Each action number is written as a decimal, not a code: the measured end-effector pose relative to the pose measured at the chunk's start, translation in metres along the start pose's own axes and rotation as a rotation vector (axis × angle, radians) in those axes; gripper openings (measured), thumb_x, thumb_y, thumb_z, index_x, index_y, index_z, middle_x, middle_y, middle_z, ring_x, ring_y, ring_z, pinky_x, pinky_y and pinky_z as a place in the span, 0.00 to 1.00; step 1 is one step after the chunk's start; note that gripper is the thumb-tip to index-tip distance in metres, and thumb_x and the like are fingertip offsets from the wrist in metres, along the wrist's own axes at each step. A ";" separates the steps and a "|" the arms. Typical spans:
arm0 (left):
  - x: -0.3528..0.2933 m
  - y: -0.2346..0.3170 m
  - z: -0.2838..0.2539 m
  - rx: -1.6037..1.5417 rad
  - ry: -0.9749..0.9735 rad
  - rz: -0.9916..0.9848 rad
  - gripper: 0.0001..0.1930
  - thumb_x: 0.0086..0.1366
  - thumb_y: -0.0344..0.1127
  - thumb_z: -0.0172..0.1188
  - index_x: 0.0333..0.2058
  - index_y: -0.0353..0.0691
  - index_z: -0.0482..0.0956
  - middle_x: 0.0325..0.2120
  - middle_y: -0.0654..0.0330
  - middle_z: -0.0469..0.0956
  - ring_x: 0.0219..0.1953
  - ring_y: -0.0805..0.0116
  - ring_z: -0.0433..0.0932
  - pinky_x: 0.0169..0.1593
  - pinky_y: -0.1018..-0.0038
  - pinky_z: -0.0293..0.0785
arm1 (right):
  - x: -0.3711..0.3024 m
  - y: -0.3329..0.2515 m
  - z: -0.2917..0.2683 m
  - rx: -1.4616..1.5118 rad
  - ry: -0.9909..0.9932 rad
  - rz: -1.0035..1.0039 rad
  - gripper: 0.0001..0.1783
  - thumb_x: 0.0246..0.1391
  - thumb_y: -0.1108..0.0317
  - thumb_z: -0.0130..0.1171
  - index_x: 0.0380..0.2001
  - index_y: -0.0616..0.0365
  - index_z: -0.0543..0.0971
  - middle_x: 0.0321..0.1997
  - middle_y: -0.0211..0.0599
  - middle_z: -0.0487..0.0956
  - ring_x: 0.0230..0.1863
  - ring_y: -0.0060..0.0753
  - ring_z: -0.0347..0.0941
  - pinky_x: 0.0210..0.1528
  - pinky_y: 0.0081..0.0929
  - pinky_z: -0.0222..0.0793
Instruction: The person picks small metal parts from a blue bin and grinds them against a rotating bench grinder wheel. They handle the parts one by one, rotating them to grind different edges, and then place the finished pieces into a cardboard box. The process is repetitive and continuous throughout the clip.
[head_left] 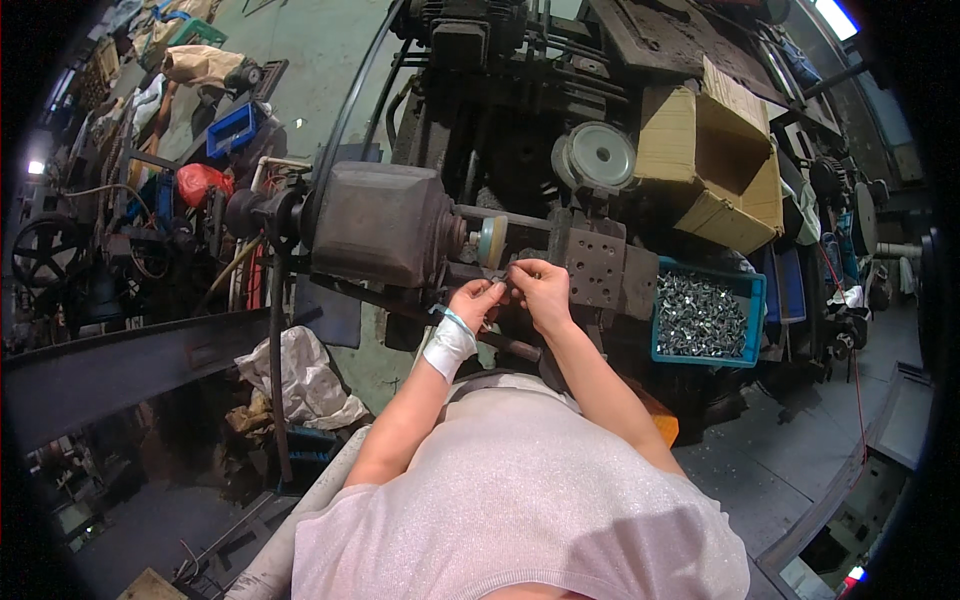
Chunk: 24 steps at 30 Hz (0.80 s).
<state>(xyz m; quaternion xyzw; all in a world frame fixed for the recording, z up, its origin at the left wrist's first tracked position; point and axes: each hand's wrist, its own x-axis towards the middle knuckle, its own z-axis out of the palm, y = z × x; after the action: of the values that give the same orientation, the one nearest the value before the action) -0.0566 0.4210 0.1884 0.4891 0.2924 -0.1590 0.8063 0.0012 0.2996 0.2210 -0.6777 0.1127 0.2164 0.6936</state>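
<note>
My left hand (474,303) and my right hand (541,293) meet in front of the machine, fingertips pinched close together. Between them is a small metal piece (497,281), mostly hidden by the fingers; its exact kind is too small to make out. Just beyond the fingertips sits a round wheel with a pale blue and cream rim (492,242), mounted on the shaft of a dark grey machine housing (380,225). Right of my right hand stands a metal block with several holes (597,265). A white wrap (449,347) and a blue band cover my left wrist.
A blue crate (760,320) full of small shiny metal parts stands to the right. Behind it, an open cardboard box (665,130) rests beside a grey round pulley (604,155). Left of me are a dark upright bar (279,370) and a white sack (305,375).
</note>
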 end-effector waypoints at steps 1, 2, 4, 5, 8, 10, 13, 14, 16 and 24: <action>0.002 0.000 0.000 -0.009 0.004 0.009 0.07 0.56 0.35 0.56 0.28 0.38 0.73 0.23 0.65 0.74 0.23 0.80 0.70 0.26 0.83 0.64 | 0.003 0.000 0.001 -0.039 0.008 -0.021 0.07 0.44 0.70 0.57 0.27 0.64 0.77 0.17 0.27 0.72 0.15 0.13 0.64 0.13 0.10 0.55; 0.003 0.001 0.000 -0.017 0.009 0.018 0.07 0.55 0.35 0.57 0.28 0.38 0.73 0.23 0.65 0.75 0.23 0.79 0.70 0.26 0.83 0.64 | 0.005 0.000 0.003 -0.077 0.015 -0.042 0.07 0.44 0.70 0.57 0.26 0.64 0.77 0.16 0.27 0.72 0.15 0.13 0.64 0.13 0.10 0.55; 0.005 0.002 0.001 -0.021 0.034 0.047 0.07 0.55 0.35 0.57 0.28 0.38 0.73 0.23 0.65 0.75 0.23 0.79 0.71 0.26 0.83 0.64 | 0.010 0.001 0.005 -0.076 0.025 -0.052 0.06 0.43 0.71 0.57 0.25 0.64 0.77 0.15 0.26 0.72 0.13 0.13 0.63 0.12 0.10 0.54; 0.005 0.002 0.003 -0.016 0.054 0.067 0.07 0.55 0.35 0.57 0.28 0.38 0.73 0.23 0.64 0.75 0.23 0.79 0.71 0.26 0.83 0.64 | 0.012 0.002 0.005 -0.075 0.030 -0.057 0.06 0.43 0.71 0.57 0.24 0.63 0.77 0.15 0.26 0.71 0.13 0.13 0.63 0.12 0.10 0.53; 0.006 0.000 0.008 -0.049 0.094 0.109 0.07 0.55 0.35 0.57 0.28 0.38 0.73 0.23 0.64 0.75 0.22 0.78 0.71 0.24 0.83 0.64 | 0.019 0.012 0.005 -0.142 0.066 -0.113 0.06 0.43 0.72 0.57 0.24 0.64 0.77 0.15 0.26 0.72 0.13 0.13 0.63 0.12 0.10 0.53; 0.006 0.001 0.008 -0.054 0.092 0.117 0.07 0.55 0.35 0.57 0.28 0.38 0.73 0.22 0.64 0.75 0.22 0.78 0.71 0.23 0.83 0.63 | 0.018 0.013 0.007 -0.119 0.081 -0.112 0.05 0.43 0.72 0.57 0.24 0.63 0.77 0.15 0.26 0.72 0.13 0.13 0.63 0.12 0.10 0.53; 0.001 0.005 0.007 -0.021 0.047 0.118 0.08 0.56 0.36 0.55 0.30 0.37 0.73 0.22 0.64 0.75 0.21 0.79 0.70 0.21 0.84 0.62 | 0.015 0.011 0.006 -0.037 0.047 -0.050 0.05 0.43 0.72 0.56 0.25 0.62 0.77 0.16 0.27 0.72 0.14 0.15 0.64 0.13 0.11 0.55; -0.002 0.006 0.007 -0.014 0.026 0.123 0.09 0.57 0.37 0.54 0.31 0.37 0.73 0.23 0.63 0.75 0.20 0.80 0.69 0.20 0.84 0.61 | 0.013 0.008 0.005 -0.002 0.027 -0.019 0.05 0.44 0.72 0.56 0.26 0.62 0.77 0.17 0.27 0.72 0.14 0.15 0.65 0.13 0.12 0.55; -0.012 0.011 0.008 -0.084 -0.047 0.080 0.13 0.59 0.41 0.51 0.34 0.36 0.72 0.23 0.63 0.75 0.20 0.80 0.68 0.19 0.84 0.61 | 0.005 -0.001 0.000 0.229 -0.033 0.060 0.05 0.44 0.72 0.55 0.26 0.61 0.76 0.18 0.27 0.72 0.15 0.16 0.64 0.14 0.12 0.56; -0.036 0.021 0.009 -0.225 -0.106 -0.061 0.24 0.62 0.52 0.39 0.43 0.35 0.66 0.25 0.61 0.73 0.17 0.77 0.66 0.17 0.82 0.61 | -0.017 -0.026 -0.019 0.083 -0.343 0.257 0.07 0.43 0.68 0.57 0.26 0.59 0.75 0.17 0.28 0.70 0.16 0.16 0.62 0.15 0.11 0.53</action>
<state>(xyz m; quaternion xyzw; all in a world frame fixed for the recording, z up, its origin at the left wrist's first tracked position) -0.0699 0.4220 0.2289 0.3772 0.2802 -0.1752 0.8652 0.0005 0.2785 0.2512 -0.5819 0.0871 0.4106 0.6966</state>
